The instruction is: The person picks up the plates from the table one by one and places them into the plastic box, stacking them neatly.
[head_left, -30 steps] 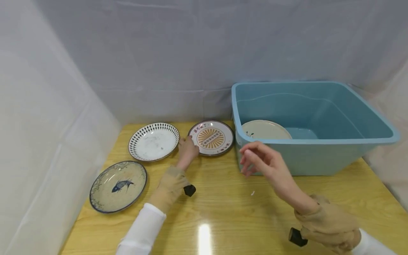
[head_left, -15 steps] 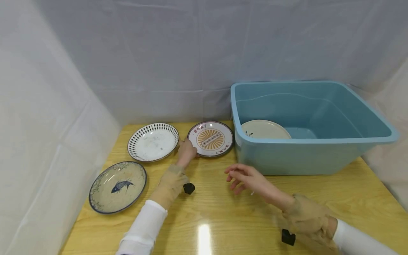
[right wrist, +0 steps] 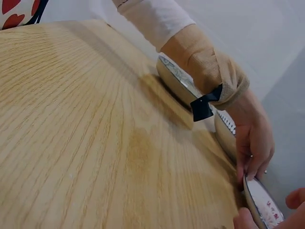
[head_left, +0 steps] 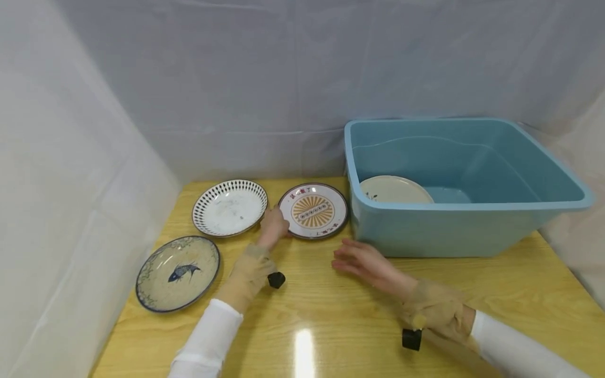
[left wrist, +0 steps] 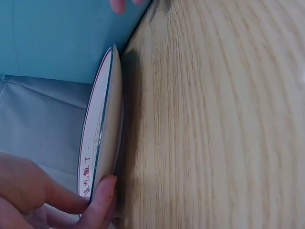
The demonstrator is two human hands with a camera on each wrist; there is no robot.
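A yellow wooden table (head_left: 331, 325) is lying bare toward its near edge inside white fabric walls. The left hand (head_left: 273, 227) is pinching the near-left rim of the round white sunburst-patterned plate (head_left: 313, 210), which is sitting just beside the blue plastic tub (head_left: 463, 231). The right hand (head_left: 364, 261) is hovering with fingers relaxed and spread over open wood just in front of that plate.

Open worktop (head_left: 331, 325) in front, blue tub (head_left: 454, 231) blocking the right, sunburst plate (head_left: 314, 210) wedged just beside it, patterned plate (head_left: 230, 208) crowding the left

Four plates — three on the table (head_left: 331, 310), one in the single blue tub (head_left: 472, 231).
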